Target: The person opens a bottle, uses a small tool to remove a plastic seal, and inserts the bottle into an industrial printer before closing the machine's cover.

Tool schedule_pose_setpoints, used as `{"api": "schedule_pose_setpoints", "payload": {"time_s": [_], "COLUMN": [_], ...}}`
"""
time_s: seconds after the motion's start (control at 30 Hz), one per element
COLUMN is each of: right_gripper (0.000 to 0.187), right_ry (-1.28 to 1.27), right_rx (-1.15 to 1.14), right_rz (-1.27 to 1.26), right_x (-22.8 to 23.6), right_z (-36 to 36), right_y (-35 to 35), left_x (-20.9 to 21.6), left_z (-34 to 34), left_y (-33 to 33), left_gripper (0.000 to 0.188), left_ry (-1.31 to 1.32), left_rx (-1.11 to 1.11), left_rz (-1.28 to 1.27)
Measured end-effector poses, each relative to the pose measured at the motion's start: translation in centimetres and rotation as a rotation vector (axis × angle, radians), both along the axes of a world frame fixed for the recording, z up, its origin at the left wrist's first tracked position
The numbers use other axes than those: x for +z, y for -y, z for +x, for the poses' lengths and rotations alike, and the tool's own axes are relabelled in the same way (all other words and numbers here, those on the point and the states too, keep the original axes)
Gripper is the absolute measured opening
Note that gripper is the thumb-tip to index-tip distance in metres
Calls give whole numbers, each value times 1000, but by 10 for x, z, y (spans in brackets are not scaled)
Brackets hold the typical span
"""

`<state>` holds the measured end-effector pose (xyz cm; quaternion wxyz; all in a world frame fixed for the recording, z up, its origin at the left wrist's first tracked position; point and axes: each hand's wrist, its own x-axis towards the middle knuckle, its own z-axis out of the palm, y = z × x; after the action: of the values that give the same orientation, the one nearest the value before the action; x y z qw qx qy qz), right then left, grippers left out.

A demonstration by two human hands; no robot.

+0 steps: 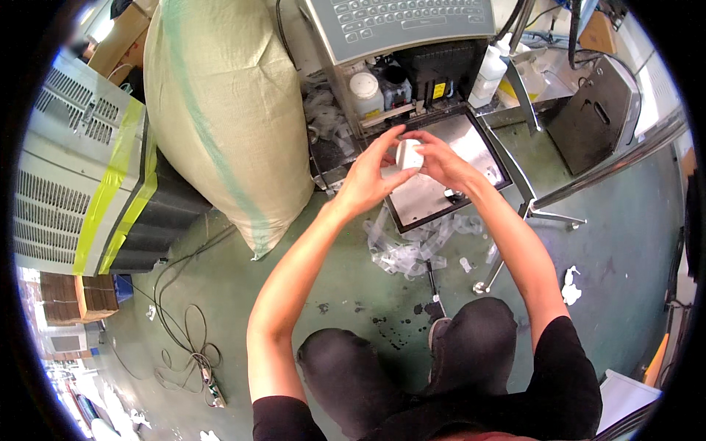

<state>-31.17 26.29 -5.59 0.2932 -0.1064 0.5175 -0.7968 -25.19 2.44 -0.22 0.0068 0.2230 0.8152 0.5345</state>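
Note:
Between my two hands is a small white cylindrical thing (409, 156), like a cap or a little bottle; its exact kind I cannot make out. My left hand (368, 176) curls round its left side, thumb below and fingers above. From the right, my right hand (444, 162) grips it with bent fingers. Both hands are above a lowered metal panel (419, 202) with a dark rim, in front of an opened machine cabinet. Inside the cabinet stand a white-capped bottle (365, 94) and a dark-capped bottle (396, 87).
A keyboard (412, 18) tops the cabinet. A bulging woven sack (228, 110) stands left, beside a vented grey machine (66, 169). White squeeze bottles (488, 77) stand right of the opening. Crumpled clear plastic (404, 246), dark spots and cables (187, 338) lie on the green floor.

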Motion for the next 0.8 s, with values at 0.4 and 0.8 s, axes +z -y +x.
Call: {"api": "schedule_pose_setpoints", "payload": {"time_s": [0.4, 0.8], "right_gripper": [49, 57], "right_ry": [-585, -698], "right_rx": [-124, 267], "right_rz": [330, 435], "right_x": [67, 94], "right_z": [60, 127], "right_y": [-9, 27], "left_x": [54, 50], "left_z": [-176, -228], "left_y": [-39, -54], "left_gripper": [57, 72], "left_ry": [-509, -489], "left_rx": [282, 262], "left_rz": [-756, -1141]}}
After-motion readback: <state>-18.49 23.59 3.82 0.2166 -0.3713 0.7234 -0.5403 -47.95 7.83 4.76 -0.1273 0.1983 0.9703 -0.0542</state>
